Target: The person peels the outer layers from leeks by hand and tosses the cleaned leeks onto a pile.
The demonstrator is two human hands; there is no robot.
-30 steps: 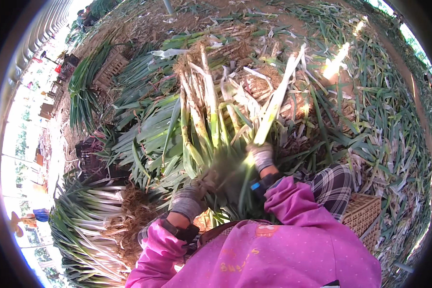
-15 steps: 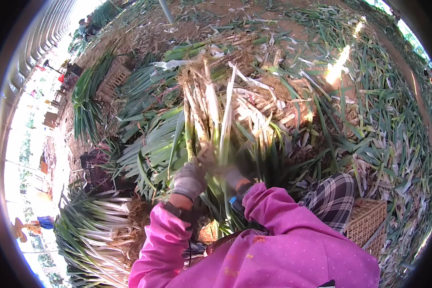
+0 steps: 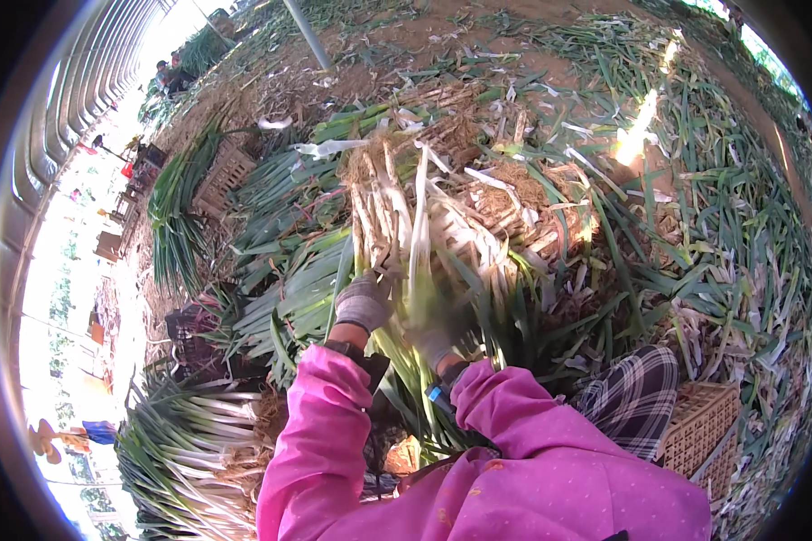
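My left hand (image 3: 364, 302), in a grey work glove, is closed round several green onions (image 3: 370, 221), whose roots point away from me. One peeled white green onion (image 3: 419, 221) stands upright just right of them. My right hand (image 3: 431, 343), also gloved, is low beside the green leaves in front of me; motion smears its fingers, so its grip does not show. A heap of loose green onions (image 3: 478, 239), with pale stalks and brownish roots, lies just beyond and to the right of my hands.
Long green onions (image 3: 289, 279) lie spread at the left. Cleaned ones with white stalks (image 3: 212, 446) are piled at the lower left. A tan plastic crate (image 3: 699, 424) is by my right leg, another crate (image 3: 226, 176) at the far left. Leaf scraps (image 3: 722, 216) cover the ground at right.
My right hand has moved slightly down and toward me, its fingers blurred in both frames. My left hand keeps its hold on the green onions. The whole view has shifted slightly.
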